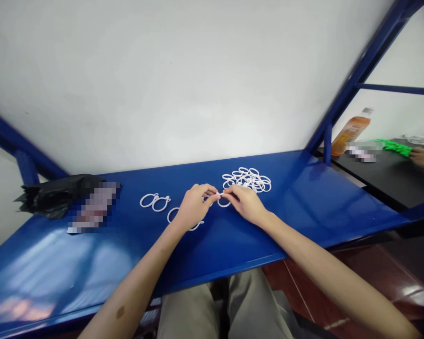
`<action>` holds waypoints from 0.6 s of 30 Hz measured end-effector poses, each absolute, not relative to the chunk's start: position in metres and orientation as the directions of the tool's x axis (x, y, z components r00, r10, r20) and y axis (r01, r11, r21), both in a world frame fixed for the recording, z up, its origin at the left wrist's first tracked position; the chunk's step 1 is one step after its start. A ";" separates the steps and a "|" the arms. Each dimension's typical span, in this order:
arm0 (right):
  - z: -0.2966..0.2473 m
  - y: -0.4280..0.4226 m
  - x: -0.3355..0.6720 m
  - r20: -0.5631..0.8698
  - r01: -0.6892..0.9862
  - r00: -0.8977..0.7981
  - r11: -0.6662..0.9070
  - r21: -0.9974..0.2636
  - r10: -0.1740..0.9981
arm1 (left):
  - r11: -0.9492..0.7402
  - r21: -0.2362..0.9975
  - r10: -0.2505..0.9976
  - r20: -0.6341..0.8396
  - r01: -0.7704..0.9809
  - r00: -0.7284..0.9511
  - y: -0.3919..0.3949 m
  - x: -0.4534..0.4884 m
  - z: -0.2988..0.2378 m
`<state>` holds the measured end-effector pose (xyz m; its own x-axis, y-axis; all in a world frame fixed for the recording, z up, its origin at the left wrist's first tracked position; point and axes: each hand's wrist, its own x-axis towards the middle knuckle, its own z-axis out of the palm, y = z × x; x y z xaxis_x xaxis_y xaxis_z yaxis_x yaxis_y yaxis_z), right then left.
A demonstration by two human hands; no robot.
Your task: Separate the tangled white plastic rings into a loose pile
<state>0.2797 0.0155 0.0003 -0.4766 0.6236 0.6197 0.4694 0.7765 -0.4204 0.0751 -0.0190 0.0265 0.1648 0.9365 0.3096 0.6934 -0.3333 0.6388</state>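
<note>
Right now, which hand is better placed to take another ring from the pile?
Probably the right hand: it is close beside the pile, while the left hand is farther off. Both hands pinch one ring, so the right would have to let go first.

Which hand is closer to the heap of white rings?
Right. The right hand is at the near side of the heap of white rings; the left hand is farther off, to its left.
</note>
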 end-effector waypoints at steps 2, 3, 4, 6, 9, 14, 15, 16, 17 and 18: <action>0.003 0.026 0.286 0.611 0.539 -0.404 0.716 -0.443 0.681 | -0.364 0.461 0.915 0.338 0.810 0.219 -0.021 0.074 0.025; 0.004 0.032 0.292 0.611 0.577 -0.349 0.676 -0.458 0.711 | -0.363 0.381 0.912 0.333 0.851 0.240 -0.021 0.073 0.023; 0.006 0.039 0.299 0.612 0.613 -0.291 0.635 -0.471 0.735 | -0.356 0.316 0.913 0.318 0.879 0.255 -0.022 0.073 0.022; 0.007 0.053 0.316 0.626 0.693 -0.157 0.537 -0.481 0.764 | -0.346 0.240 0.921 0.273 0.907 0.279 -0.023 0.072 0.018; 0.007 0.070 0.340 0.595 0.788 -0.004 0.369 -0.493 0.804 | -0.347 0.202 0.927 0.225 0.916 0.301 -0.023 0.071 0.015; 0.002 0.082 0.354 0.499 0.853 0.092 0.190 -0.486 0.862 | -0.327 0.210 0.936 0.206 0.921 0.286 -0.019 0.070 0.019; 0.001 0.082 0.354 0.487 0.862 0.088 0.178 -0.474 0.869 | -0.321 0.211 0.937 0.211 0.923 0.278 -0.019 0.070 0.020; 0.001 0.083 0.354 0.480 0.870 0.082 0.172 -0.461 0.873 | -0.316 0.211 0.938 0.218 0.925 0.271 -0.019 0.069 0.021; 0.000 0.083 0.353 0.479 0.876 0.077 0.170 -0.450 0.874 | -0.311 0.211 0.937 0.229 0.926 0.263 -0.019 0.069 0.022; 0.000 0.083 0.354 0.485 0.880 0.071 0.174 -0.441 0.872 | -0.307 0.215 0.937 0.241 0.927 0.254 -0.019 0.068 0.023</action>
